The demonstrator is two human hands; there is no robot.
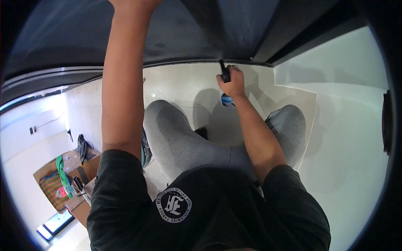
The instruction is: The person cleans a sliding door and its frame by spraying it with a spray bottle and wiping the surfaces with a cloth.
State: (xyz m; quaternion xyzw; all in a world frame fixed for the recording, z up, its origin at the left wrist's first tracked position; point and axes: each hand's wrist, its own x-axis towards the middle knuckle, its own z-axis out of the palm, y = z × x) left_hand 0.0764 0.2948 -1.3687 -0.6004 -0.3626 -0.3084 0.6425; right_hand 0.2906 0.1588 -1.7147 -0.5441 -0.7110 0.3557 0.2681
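Note:
My right hand [233,83] is wrapped around the neck of a spray bottle [226,100], which has a black trigger head and a white body with a blue label. Its nozzle points at the foot of a dark door-like panel [180,31]. Faint streaks and smudges mark that panel. My left arm stretches up along it, and only the wrist and base of my left hand [135,3] show at the top edge. The left fingers are cut off from view.
I squat on pale floor tiles [176,81], knees apart. White wall [343,62] stands on the right, beside the panel's dark frame [301,25]. At left, an open cardboard box [46,171] holds cloths, a bottle and other items. A dark fixture [387,123] sits at far right.

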